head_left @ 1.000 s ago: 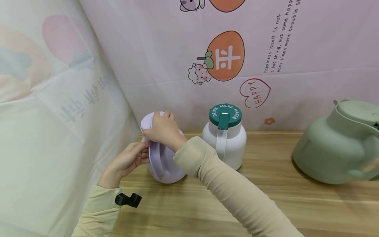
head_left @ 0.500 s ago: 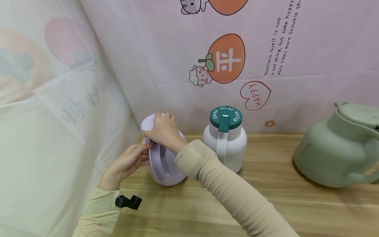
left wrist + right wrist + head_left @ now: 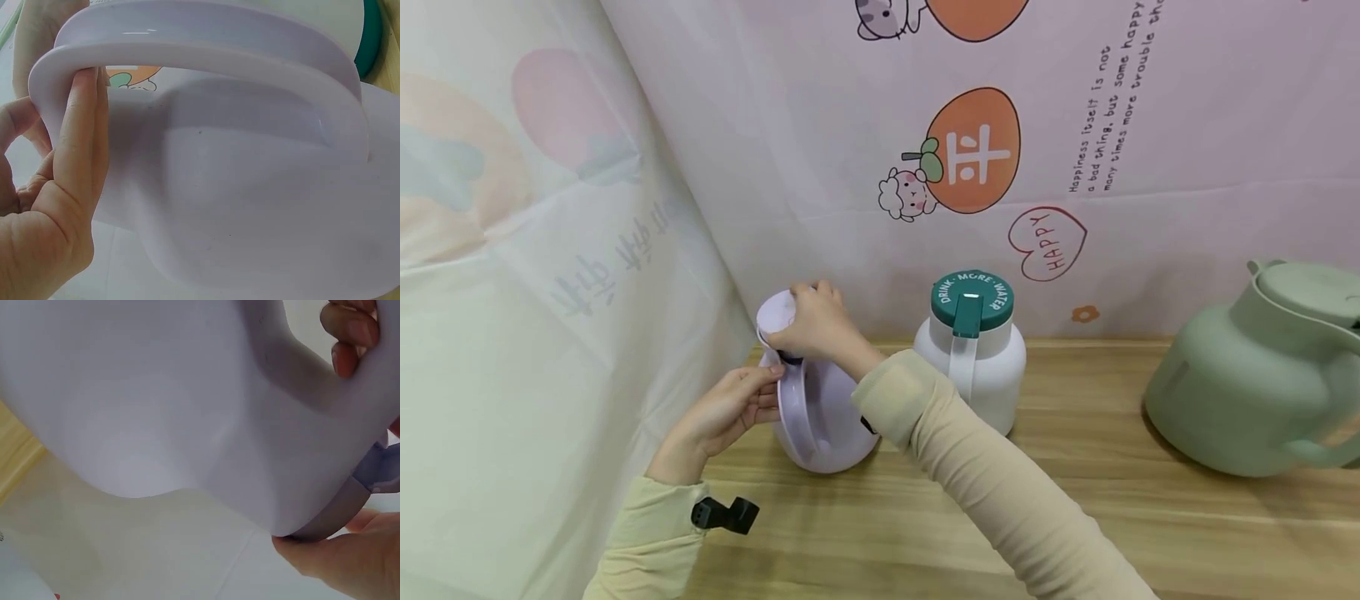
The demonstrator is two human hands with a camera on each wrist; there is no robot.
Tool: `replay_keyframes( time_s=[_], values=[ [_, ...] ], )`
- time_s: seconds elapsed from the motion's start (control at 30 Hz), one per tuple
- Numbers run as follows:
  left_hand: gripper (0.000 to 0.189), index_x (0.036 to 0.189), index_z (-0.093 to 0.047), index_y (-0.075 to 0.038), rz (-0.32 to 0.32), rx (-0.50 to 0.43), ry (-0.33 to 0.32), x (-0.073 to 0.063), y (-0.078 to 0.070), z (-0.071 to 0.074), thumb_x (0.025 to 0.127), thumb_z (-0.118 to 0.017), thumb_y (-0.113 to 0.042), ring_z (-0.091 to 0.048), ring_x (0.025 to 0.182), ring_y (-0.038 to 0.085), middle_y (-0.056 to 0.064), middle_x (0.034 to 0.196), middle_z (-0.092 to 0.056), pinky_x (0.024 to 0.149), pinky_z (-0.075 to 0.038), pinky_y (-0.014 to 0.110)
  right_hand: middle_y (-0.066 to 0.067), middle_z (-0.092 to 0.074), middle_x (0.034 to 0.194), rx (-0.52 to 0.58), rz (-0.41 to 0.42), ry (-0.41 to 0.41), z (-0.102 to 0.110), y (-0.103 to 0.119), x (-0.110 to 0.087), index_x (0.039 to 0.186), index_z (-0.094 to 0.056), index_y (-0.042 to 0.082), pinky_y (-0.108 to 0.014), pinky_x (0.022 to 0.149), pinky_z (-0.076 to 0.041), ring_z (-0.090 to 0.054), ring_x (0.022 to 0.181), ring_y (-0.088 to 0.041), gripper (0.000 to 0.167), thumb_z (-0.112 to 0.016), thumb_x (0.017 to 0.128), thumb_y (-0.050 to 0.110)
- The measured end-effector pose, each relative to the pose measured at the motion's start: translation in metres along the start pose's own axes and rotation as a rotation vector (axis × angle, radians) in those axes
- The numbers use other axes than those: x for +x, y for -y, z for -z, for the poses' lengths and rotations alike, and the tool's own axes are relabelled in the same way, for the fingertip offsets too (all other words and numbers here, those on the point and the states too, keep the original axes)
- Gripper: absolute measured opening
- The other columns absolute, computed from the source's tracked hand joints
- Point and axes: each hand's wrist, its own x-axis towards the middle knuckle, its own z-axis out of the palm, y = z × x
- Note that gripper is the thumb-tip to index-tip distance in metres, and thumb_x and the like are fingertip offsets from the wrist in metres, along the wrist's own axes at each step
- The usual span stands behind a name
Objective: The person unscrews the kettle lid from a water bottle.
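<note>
A light purple jug (image 3: 838, 425) stands on the table in the head view, its curved handle (image 3: 797, 408) facing me. My left hand (image 3: 726, 414) holds the top of that handle. In the left wrist view the fingers (image 3: 78, 137) pass inside the handle loop, while the thumb side stays outside. Over the jug's mouth my right hand (image 3: 820, 327) grips the round purple lid (image 3: 775, 312), partly covering it. The right wrist view shows the thumb (image 3: 306, 553) against the lid's rim (image 3: 340, 512). Whether the lid is loose cannot be told.
Right of the purple jug stands a white jug (image 3: 1000, 379) with a green lid (image 3: 972, 292). A larger sage green jug (image 3: 1217, 392) is at the far right. Printed cloth (image 3: 850, 167) hangs behind the wooden table (image 3: 925, 533), and another cloth (image 3: 625, 375) hangs at the left.
My right hand has turned a little on the lid, and its wrist has shifted slightly right. More of the lid's top shows. The left hand keeps its hold on the handle.
</note>
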Motion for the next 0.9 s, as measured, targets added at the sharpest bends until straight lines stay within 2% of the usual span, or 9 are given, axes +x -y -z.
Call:
replay_keyframes(
  time_s=[0.2,0.37,0.63,0.9],
  values=[
    [0.024,0.099,-0.062,-0.013,0.006,-0.020,-0.001,0.001,0.000,-0.002,0.103,-0.040,-0.020,-0.067,0.091,0.006,-0.006,0.094,-0.071,0.083,-0.057,0.022,-0.015,-0.042,0.143,0.093,-0.007,-0.025,0.006,-0.002,0.003,0.141,-0.044,0.008,-0.039,0.104,-0.043,-0.040,0.128,-0.029,0.074,-0.074,0.077,0.031],
    [0.022,0.105,-0.059,-0.011,0.010,-0.009,-0.008,0.001,0.001,-0.002,0.103,-0.039,-0.021,-0.067,0.091,0.006,-0.006,0.093,-0.071,0.083,-0.057,0.022,-0.015,-0.042,0.142,0.176,-0.042,-0.072,0.006,-0.001,0.001,0.142,-0.044,0.010,-0.040,0.101,-0.045,-0.041,0.127,-0.029,0.074,-0.073,0.077,0.031],
    [0.024,0.101,-0.062,-0.014,-0.004,-0.024,0.002,0.000,0.001,0.000,0.103,-0.039,-0.020,-0.068,0.091,0.006,-0.006,0.094,-0.072,0.083,-0.057,0.022,-0.017,-0.040,0.140,0.420,-0.113,-0.168,0.011,-0.007,-0.008,0.144,-0.040,0.011,-0.044,0.100,-0.047,-0.050,0.120,-0.031,0.074,-0.070,0.080,0.034],
    [0.025,0.102,-0.063,-0.014,-0.014,-0.029,0.010,0.000,0.002,0.001,0.104,-0.039,-0.019,-0.068,0.092,0.007,-0.005,0.095,-0.072,0.084,-0.057,0.023,-0.015,-0.039,0.146,0.616,-0.128,-0.261,0.012,-0.022,-0.021,0.145,-0.036,0.009,-0.046,0.108,-0.041,-0.046,0.128,-0.030,0.070,-0.063,0.088,0.040]
  ],
)
